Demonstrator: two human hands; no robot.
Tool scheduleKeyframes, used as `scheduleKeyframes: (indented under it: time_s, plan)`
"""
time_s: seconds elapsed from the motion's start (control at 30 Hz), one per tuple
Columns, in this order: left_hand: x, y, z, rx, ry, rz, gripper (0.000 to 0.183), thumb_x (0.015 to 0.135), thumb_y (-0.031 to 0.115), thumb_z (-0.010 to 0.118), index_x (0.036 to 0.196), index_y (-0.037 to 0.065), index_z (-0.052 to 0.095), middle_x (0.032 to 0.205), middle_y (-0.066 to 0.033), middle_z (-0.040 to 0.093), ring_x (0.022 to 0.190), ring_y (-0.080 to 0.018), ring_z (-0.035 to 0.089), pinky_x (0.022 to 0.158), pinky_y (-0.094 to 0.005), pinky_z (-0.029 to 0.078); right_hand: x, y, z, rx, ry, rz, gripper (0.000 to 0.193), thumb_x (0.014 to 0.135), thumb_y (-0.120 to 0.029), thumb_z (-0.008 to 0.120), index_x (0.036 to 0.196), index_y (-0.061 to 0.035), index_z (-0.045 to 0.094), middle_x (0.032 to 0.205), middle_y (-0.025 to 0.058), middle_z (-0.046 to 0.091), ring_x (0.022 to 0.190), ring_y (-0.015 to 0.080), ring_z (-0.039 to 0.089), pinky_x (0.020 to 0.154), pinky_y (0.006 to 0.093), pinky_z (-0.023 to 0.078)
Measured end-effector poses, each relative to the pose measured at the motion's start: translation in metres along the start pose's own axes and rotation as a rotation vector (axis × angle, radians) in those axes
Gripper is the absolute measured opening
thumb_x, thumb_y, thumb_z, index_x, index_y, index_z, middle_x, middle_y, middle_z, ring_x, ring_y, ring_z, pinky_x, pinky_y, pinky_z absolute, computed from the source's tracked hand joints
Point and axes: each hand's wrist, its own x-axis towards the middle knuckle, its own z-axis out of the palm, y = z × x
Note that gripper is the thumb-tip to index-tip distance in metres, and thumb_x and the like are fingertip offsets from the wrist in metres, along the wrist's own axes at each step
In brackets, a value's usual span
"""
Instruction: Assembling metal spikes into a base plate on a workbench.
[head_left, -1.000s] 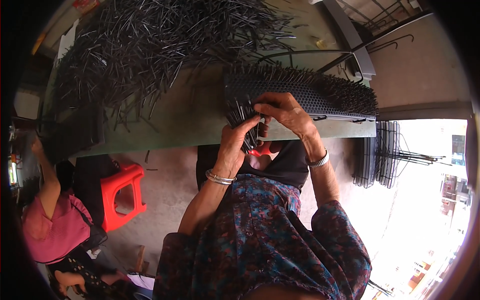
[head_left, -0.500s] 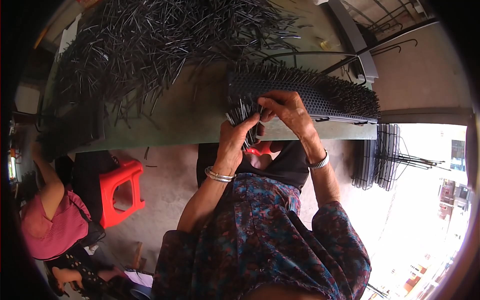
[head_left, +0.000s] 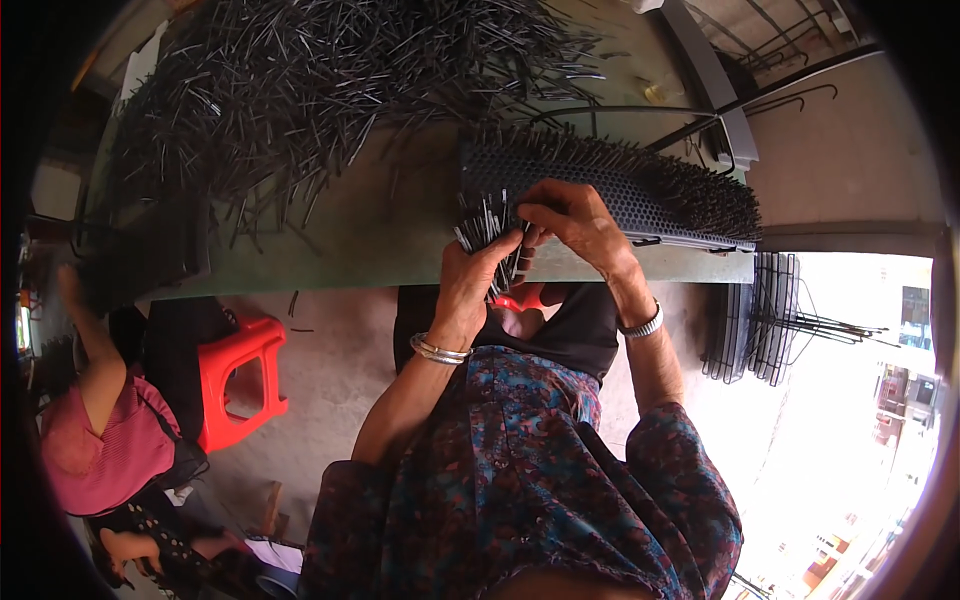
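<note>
My left hand [head_left: 468,275] is closed around a bundle of thin dark rods [head_left: 484,228], their tips fanning upward past the thumb. Close against the bundle's right side, my right hand [head_left: 578,228] pinches a thin dark rod between thumb and fingertips; its lower end is hidden by the fingers. Just beyond lies a long dark panel full of round holes [head_left: 625,208], at the table's near edge. Upright rods [head_left: 690,190] stand densely in its far and right parts, while the holes nearer my hands are bare.
A large heap of loose dark rods [head_left: 300,90] covers the table's [head_left: 350,240] far left. Bent metal bars [head_left: 680,125] rise behind the panel. Wire racks [head_left: 775,315] stand at right. A red stool [head_left: 240,380] and a person in a pink top [head_left: 120,450] are at left.
My right hand has barely shifted beside the bundle, and my left hand keeps its hold. At left, the other person's hand has moved up slightly.
</note>
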Motion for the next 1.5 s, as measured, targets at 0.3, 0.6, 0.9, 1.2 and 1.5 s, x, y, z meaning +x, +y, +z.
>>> scheduleKeyframes:
  time_s: [0.3,0.6,0.9,1.2,1.5]
  plan:
    - [0.010,-0.008,-0.007,0.044,0.010,0.125,0.024,0.080,0.017,0.075,0.098,0.003,0.069,0.083,-0.0044,0.069,0.069,-0.0115,0.064,0.062,-0.0267,0.049,-0.001,0.002,-0.001,0.020,0.001,0.011,0.020,0.090,-0.013,0.062,0.099,0.0050,0.064,0.080,0.0089,0.068,0.071,0.0140,0.066,0.066,0.0259,0.051]
    - [0.005,-0.003,-0.005,-0.019,-0.005,0.010,0.022,0.080,0.018,0.075,0.095,0.003,0.068,0.080,-0.0058,0.069,0.065,-0.0151,0.067,0.055,-0.0281,0.053,-0.003,0.000,-0.004,-0.007,-0.024,-0.037,0.017,0.091,-0.011,0.061,0.098,0.0047,0.063,0.079,0.0087,0.068,0.073,0.0147,0.067,0.066,0.0263,0.052]
    - [0.006,-0.007,-0.005,-0.224,-0.022,-0.098,0.026,0.085,0.019,0.071,0.100,-0.001,0.065,0.089,-0.0148,0.071,0.074,-0.0236,0.070,0.062,-0.0338,0.059,0.023,0.003,-0.004,-0.440,0.785,-0.396,0.007,0.090,-0.009,0.060,0.094,-0.0023,0.061,0.077,0.0063,0.070,0.073,0.0133,0.068,0.066,0.0268,0.051]
    - [0.009,-0.018,-0.014,-0.282,-0.068,-0.170,0.018,0.089,0.015,0.066,0.101,0.002,0.063,0.090,-0.0171,0.069,0.076,-0.0270,0.070,0.065,-0.0380,0.060,0.037,0.015,-0.005,-0.650,0.865,-0.554,0.009,0.091,-0.009,0.061,0.096,-0.0028,0.060,0.078,0.0086,0.070,0.071,0.0210,0.069,0.064,0.0297,0.051]
    - [0.005,-0.016,-0.013,-0.290,-0.082,-0.183,0.019,0.088,0.015,0.067,0.100,0.001,0.063,0.088,-0.0171,0.069,0.075,-0.0269,0.070,0.068,-0.0385,0.060,0.032,0.013,-0.007,-0.593,0.809,-0.483,0.009,0.092,-0.010,0.059,0.097,-0.0024,0.059,0.076,0.0085,0.070,0.069,0.0216,0.068,0.062,0.0299,0.050]
